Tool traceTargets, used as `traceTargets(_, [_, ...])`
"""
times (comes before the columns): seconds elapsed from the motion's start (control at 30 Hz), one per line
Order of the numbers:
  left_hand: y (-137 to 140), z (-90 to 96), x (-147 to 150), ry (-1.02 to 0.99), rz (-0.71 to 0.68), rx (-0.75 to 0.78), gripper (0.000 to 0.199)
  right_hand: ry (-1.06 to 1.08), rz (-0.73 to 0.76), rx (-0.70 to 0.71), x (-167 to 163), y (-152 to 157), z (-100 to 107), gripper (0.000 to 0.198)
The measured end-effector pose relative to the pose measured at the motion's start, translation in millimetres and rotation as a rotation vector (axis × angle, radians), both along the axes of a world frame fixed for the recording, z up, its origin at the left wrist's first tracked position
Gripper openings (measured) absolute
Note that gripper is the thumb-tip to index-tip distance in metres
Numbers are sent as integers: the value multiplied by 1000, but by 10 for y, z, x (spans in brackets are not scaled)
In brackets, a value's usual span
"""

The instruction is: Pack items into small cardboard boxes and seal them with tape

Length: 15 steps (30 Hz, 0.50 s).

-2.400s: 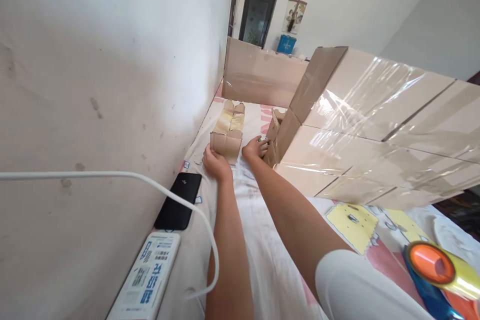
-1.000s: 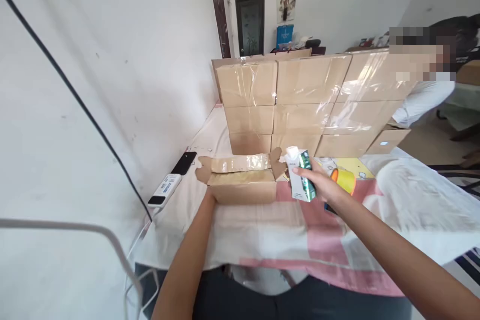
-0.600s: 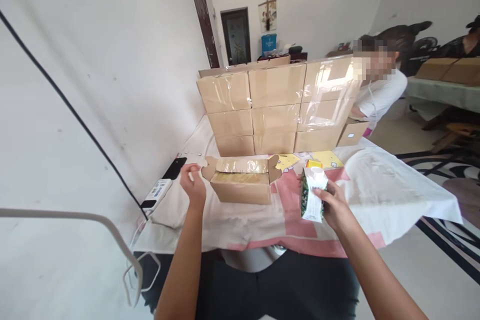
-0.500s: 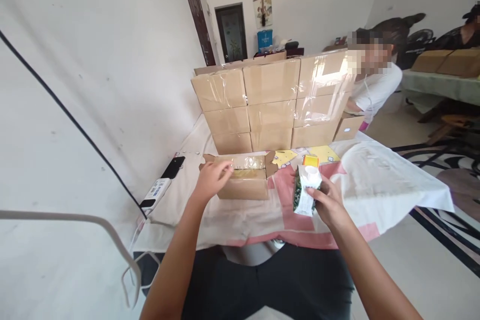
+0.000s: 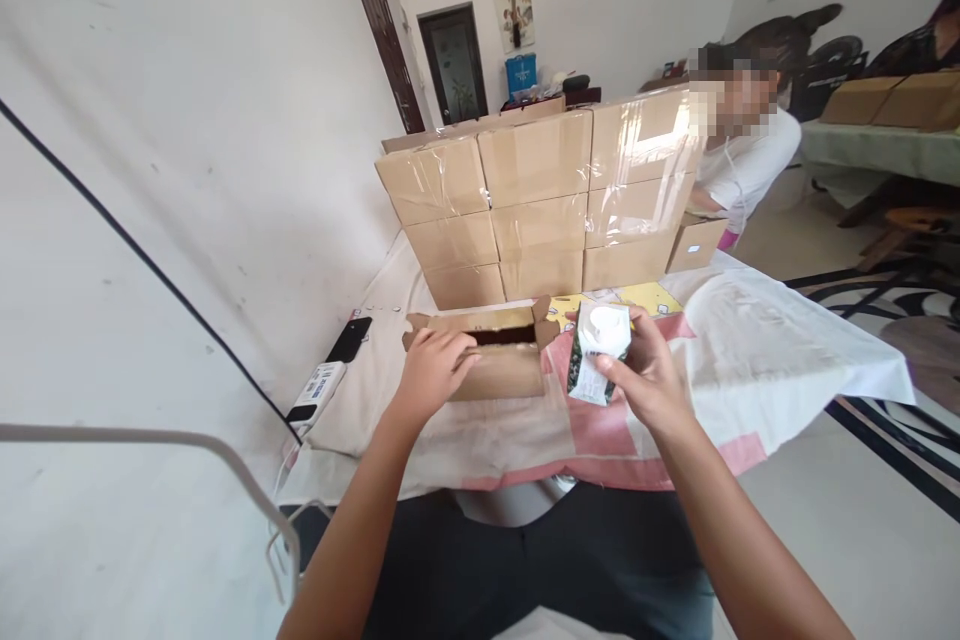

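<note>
A small cardboard box (image 5: 499, 372) stands on the table in front of me, its top partly open with a dark gap along it and its end flaps raised. My left hand (image 5: 439, 367) is at the box's left side, fingers bent over its near top edge and gripping it. To the right of the box, my right hand (image 5: 649, 365) holds a drink carton (image 5: 592, 375) just above the cloth. The carton has a white, sloped top with a white cap, and a dark green patterned side. My right thumb presses on its white face.
A wall of taped cardboard boxes (image 5: 536, 155) stands at the back of the table. A phone (image 5: 349, 339) and a white power strip (image 5: 319, 383) lie along the left edge. A cloth (image 5: 787, 350) covers the table. Behind the boxes, at right, is a person in white (image 5: 757, 160).
My left hand has come down onto the box's near edge, and a dark gap now shows in its top. The right hand has moved slightly left and up with the carton.
</note>
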State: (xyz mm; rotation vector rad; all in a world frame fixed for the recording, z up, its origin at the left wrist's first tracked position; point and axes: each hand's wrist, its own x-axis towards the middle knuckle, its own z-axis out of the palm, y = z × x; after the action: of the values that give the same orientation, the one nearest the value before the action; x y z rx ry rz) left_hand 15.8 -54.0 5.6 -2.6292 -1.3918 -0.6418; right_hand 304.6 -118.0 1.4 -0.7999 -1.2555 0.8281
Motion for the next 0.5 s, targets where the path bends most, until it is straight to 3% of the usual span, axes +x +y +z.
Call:
traceTargets(0.17, [-266, -208, 80, 173, -39, 16, 22, -127, -68, 204, -126, 246, 281, 57])
traceTargets(0.27, [-311, -327, 133, 201, 0, -27, 26, -298, 60, 278, -364, 486, 349, 57])
traceTargets(0.4, [-315, -340, 146, 128, 37, -94, 33, -602, 287, 190, -668, 810, 311, 48])
traceTargets(0.5, [-299, -283, 109, 74, 52, -167, 43, -756, 252, 104, -756, 972, 248, 46])
